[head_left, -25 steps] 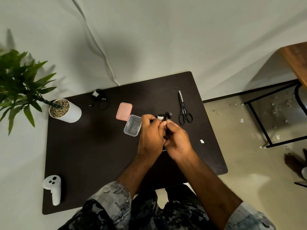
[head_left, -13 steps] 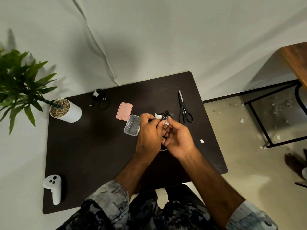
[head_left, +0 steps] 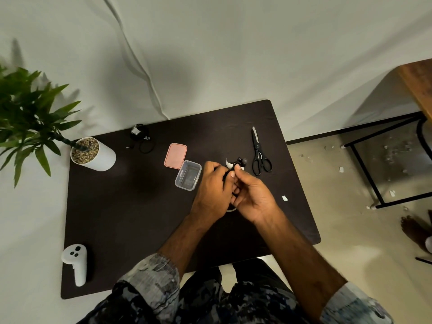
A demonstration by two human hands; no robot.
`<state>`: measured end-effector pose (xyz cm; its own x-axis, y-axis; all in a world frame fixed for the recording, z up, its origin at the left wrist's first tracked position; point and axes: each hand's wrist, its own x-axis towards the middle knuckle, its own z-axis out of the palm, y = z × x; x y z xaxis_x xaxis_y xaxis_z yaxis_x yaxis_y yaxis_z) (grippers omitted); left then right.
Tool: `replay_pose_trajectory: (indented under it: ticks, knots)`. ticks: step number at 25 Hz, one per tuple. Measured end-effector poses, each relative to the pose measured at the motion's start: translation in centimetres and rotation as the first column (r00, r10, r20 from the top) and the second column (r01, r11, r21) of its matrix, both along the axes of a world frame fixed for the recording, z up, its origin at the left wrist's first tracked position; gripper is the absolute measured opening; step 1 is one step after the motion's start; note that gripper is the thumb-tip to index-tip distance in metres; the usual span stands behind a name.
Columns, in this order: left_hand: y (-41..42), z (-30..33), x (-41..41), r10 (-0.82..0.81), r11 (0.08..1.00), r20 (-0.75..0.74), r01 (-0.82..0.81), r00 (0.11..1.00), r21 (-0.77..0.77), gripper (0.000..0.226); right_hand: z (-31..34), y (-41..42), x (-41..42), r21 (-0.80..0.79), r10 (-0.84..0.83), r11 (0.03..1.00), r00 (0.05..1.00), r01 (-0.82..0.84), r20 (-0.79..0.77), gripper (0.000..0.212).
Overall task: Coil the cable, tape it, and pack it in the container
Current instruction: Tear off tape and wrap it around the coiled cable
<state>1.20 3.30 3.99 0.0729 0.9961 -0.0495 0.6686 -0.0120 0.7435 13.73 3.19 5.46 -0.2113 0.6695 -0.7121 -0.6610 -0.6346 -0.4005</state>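
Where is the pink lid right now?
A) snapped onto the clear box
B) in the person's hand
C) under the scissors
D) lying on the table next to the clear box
D: the pink lid lies flat on the table, beside the open clear box, with neither hand on it.

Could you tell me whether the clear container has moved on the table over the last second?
No. The clear container sits by the corner of the pink lid, as before, left of both hands.
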Motion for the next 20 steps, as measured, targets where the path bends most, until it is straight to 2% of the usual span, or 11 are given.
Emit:
replay_pose_trajectory:
  ticks: [4,6,8,12,17,20]
  knots:
    - [-0.2,0.1,0.1,0.066,0.998,0.041,-0.065,0.997,-0.023,0.025,-0.2,0.1,0.0,-0.015,-0.017,1.000,0.999,0.017,0.029,0.019]
    - [0.0,0.0,0.1,0.111,0.990,0.149,-0.097,0.983,-0.099,0.036,-0.4,0.2,0.0,-0.010,-0.011,1.000,0.998,0.012,0.054,0.025]
    - [0.3,0.2,0.1,0.184,0.970,0.289,-0.126,0.939,-0.209,0.044,-0.3,0.3,-0.1,-0.001,0.013,1.000,0.997,-0.013,0.080,0.018]
    - [0.6,0.6,-0.3,0.287,0.938,0.469,-0.144,0.835,-0.317,0.022,-0.1,0.4,0.0,0.027,0.027,0.999,0.986,-0.032,0.164,0.010]
    - [0.4,1.2,-0.6,0.450,0.875,0.489,-0.259,0.748,-0.410,0.016,-0.5,0.3,0.0,0.079,0.036,0.995,0.933,-0.069,0.359,0.010]
    - [0.3,1.3,-0.6,0.488,0.850,0.453,-0.288,0.746,-0.441,0.015,-0.6,0.0,-0.2,0.130,0.031,0.984,0.846,-0.118,0.532,0.013]
